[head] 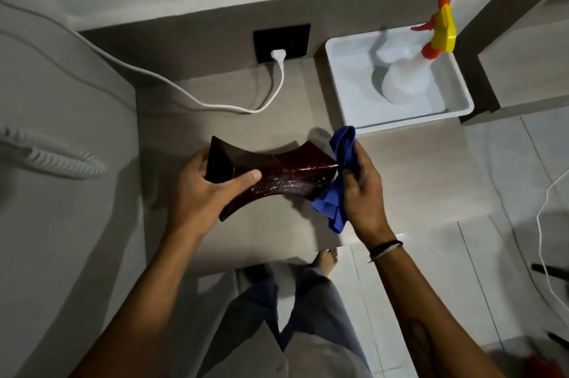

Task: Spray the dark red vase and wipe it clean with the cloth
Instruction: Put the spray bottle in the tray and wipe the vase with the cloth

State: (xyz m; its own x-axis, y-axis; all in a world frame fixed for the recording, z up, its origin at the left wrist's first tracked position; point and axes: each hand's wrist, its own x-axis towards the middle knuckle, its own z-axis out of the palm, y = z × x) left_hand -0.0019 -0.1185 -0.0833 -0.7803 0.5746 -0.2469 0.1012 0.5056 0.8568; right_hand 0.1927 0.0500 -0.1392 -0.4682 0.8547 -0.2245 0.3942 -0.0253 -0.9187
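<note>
The dark red vase [286, 176] lies on its side above the grey table [246, 128], its flared square mouth to the left. My left hand [203, 192] grips it at the mouth end, thumb laid along its top face. My right hand [361, 189] holds a bunched blue cloth [337, 162] pressed against the vase's right end. The vase's surface shows wet, shiny streaks. The spray bottle [406, 75], white with a yellow and orange trigger head, stands in a white tray [348, 94] at the back right.
A black wall socket [292, 38] holds a white plug [278, 54], and its cable [184, 94] runs left across the table. A white corded phone [52, 156] sits far left. Tiled floor and another white cable [545, 223] lie to the right. My legs and a bare foot are below.
</note>
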